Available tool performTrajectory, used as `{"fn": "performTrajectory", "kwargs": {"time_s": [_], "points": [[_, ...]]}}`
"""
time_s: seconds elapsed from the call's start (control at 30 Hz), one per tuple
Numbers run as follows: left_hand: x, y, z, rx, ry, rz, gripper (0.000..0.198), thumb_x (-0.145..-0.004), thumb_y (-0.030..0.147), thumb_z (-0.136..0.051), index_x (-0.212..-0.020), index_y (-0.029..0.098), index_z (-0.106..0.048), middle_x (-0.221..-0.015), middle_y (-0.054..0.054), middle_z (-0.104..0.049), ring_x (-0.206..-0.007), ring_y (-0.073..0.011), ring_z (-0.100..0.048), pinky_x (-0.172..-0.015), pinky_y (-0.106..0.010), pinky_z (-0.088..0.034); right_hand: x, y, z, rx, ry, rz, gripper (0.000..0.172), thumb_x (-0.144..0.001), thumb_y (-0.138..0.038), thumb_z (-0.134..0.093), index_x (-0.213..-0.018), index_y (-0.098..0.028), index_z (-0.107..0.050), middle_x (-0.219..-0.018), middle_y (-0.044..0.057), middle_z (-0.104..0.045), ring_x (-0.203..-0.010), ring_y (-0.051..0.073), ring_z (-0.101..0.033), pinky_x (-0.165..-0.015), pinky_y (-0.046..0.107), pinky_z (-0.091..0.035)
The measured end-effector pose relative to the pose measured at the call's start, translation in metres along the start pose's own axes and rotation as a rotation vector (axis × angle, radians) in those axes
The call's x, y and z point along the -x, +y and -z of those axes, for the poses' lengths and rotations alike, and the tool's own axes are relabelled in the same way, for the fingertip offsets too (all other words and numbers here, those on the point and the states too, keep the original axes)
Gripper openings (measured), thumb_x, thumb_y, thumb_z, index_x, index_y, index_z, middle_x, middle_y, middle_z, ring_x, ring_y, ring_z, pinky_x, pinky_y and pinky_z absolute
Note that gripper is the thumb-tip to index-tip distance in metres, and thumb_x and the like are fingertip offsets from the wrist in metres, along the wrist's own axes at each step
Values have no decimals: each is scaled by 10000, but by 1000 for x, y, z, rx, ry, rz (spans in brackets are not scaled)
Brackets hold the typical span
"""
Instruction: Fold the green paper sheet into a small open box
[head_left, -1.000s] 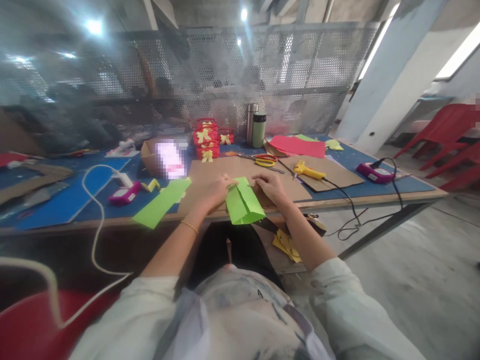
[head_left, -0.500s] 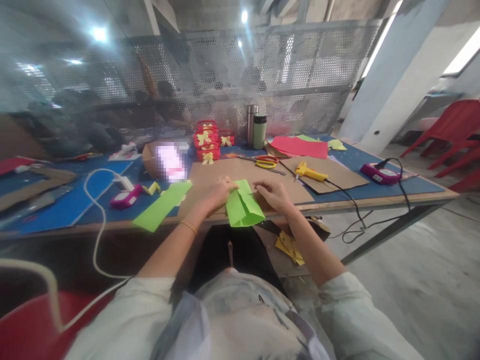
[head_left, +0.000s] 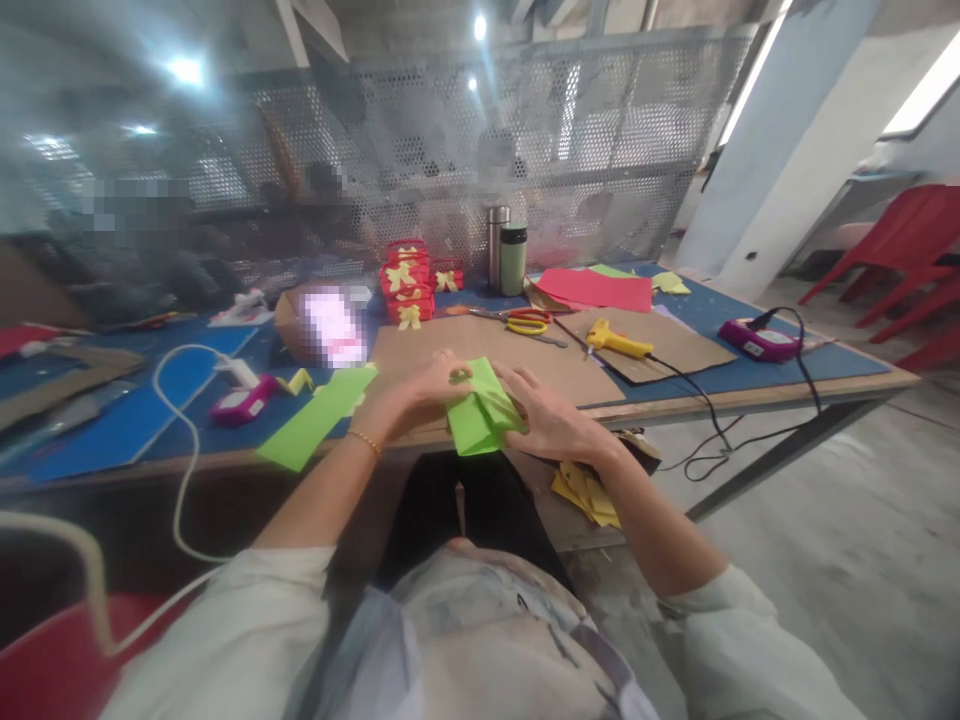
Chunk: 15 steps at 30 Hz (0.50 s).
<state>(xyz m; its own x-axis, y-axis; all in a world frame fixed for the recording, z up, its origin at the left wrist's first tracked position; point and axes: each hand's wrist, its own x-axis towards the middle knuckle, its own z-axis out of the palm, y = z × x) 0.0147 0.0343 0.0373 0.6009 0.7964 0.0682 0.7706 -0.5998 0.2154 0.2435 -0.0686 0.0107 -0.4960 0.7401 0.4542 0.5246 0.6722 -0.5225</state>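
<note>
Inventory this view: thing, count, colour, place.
Folded paper: 1, green, between hands
Paper strip: 1, green, left
Glue gun: 1, yellow, right
Scissors: 1+, red and yellow handles, centre
Bottles: 2, silver and green, back
Bowed boxes: several, red, left of bottles
Socket blocks: 2, purple, left and right
Sheets: 1+, red, right of bottles
Chairs: 2+, red, far right
Cardboard: several, brown, on table
Table: 1, blue top, centre
Left hand: 1, bare, paper's left side
Right hand: 1, bare, paper's right side

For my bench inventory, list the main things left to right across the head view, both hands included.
Purple box, flat green paper, left hand, folded green paper, right hand, yellow glue gun, second purple box.
</note>
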Motion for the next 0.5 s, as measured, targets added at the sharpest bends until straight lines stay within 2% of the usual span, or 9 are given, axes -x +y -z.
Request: {"fn": "performTrajectory", "kwargs": {"time_s": [0.2, 0.3, 0.4, 0.5], "points": [[-3, 7, 6, -82, -50, 10, 451, -801, 433, -596, -1163, 206, -740, -990, -93, -639, -932, -272, -609, -894, -397, -484, 4, 2, -6, 43, 85, 7, 828, -822, -152, -515, -1595, -202, -224, -1468, 182, -488, -1344, 321, -499, -1116, 564, -426], [-5, 11, 2, -150, 15, 25, 346, -833, 341, -567, -1092, 207, -753, -978, -93, -647, -920, -256, -621, -900, -387, -484, 6, 0, -6, 35, 96, -3, 752, -904, -257, -530, -1594, -208, -236, -1481, 182, -485, -1365, 320, -486, -1124, 560, -416], [-7, 11, -6, -164, 92, -22, 300, -863, 207, -499, -1016, 184, -755, -1037, -108, -665, -956, -239, -628, -922, -375, -477, 5, 3, -1, -30, 110, -5, 671, -955, -461, -537, -1552, -217, -351, -1436, 162, -535, -1340, 306, -520, -1102, 502, -449], [-9, 6, -13, -103, 149, -70, 290, -876, 148, -480, -961, 170, -756, -1035, -101, -696, -951, -221, -633, -939, -375, -472, 2, 19, 2, -90, 225, -72, 503, -1012, -494, -415, -1389, -196, -565, -1272, 149, -637, -1137, 256, -652, -964, 409, -532]]}}
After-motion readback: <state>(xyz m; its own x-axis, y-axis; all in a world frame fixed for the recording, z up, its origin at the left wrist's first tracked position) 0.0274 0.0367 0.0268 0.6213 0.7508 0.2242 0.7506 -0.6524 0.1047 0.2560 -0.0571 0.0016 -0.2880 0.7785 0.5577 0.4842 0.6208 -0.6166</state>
